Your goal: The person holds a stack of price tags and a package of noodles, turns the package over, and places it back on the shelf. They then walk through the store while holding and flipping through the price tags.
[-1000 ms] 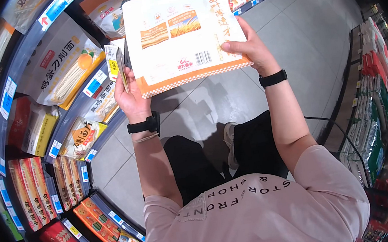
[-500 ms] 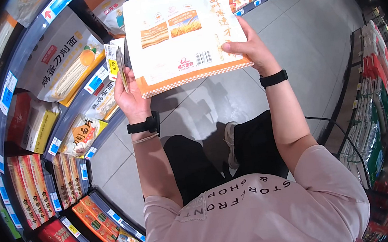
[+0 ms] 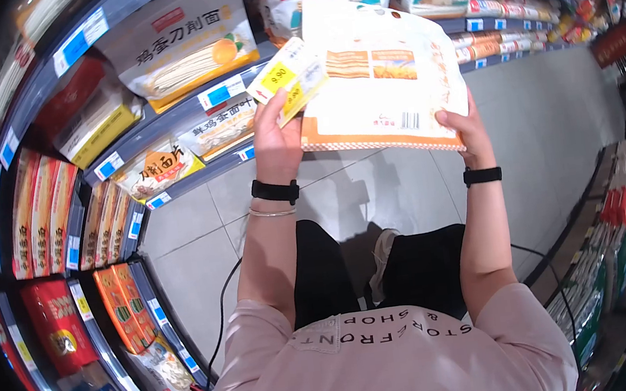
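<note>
Both forearms stretched forward, left hand [image 3: 279, 134] with grip pinched on yellow-and-white price cards [image 3: 288, 78], right hand [image 3: 467, 128] with grip closed on a white-and-orange noodle bag [image 3: 372, 100] near its lower corner, above grey tiled floor [image 3: 543, 115], beside stocked shelves [image 3: 164, 129]

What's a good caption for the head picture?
Left hand holding price tags, right hand holding a white and orange packet.

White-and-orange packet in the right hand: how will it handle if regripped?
The packet will probably hold fairly flat, as its panel hardly sags. Its edge may flex, since the right side looks wavy. Bright glare hints at slippery film.
</note>
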Action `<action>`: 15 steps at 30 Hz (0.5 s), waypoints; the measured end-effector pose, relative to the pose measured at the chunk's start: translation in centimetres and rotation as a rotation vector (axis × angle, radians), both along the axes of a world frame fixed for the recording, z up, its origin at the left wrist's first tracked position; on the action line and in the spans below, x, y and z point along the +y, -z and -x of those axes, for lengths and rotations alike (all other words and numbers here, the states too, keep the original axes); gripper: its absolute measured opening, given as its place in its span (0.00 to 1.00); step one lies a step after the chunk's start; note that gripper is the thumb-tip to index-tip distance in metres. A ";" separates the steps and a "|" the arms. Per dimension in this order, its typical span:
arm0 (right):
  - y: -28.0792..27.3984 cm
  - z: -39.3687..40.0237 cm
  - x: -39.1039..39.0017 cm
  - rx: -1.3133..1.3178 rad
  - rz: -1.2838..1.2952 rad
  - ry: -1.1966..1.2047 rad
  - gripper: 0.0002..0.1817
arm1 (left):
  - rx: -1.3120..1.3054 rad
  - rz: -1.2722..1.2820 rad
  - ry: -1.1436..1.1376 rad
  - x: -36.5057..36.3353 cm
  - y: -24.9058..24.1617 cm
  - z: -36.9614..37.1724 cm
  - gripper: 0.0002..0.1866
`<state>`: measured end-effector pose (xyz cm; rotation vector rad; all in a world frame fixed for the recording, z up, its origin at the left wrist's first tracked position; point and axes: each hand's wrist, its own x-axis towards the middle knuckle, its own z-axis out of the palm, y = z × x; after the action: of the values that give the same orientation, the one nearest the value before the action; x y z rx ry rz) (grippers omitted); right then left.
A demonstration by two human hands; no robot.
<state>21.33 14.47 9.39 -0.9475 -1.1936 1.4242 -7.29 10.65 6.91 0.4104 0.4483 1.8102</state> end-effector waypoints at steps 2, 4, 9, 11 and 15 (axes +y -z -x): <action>0.2 -0.1 0.3 0.017 0.011 -0.019 0.40 | 0.011 -0.026 0.000 0.1 -0.3 0.0 0.17; 0.6 -0.2 0.2 -0.010 0.028 0.007 0.39 | 0.017 -0.047 0.007 -0.1 -0.8 -0.2 0.18; 1.3 -0.3 0.5 0.086 0.057 0.041 0.37 | 0.025 -0.055 0.008 -0.1 -1.8 -0.6 0.17; 1.6 -0.6 0.7 0.096 0.056 0.045 0.36 | 0.015 -0.062 0.022 0.0 -2.3 -0.8 0.16; 2.9 -1.6 1.3 0.147 0.088 0.014 0.36 | 0.012 -0.065 0.028 0.1 -2.8 -1.2 0.16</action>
<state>22.96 15.81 6.52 -0.8934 -1.0209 1.5181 -6.10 10.74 9.72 0.4706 0.3917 1.7992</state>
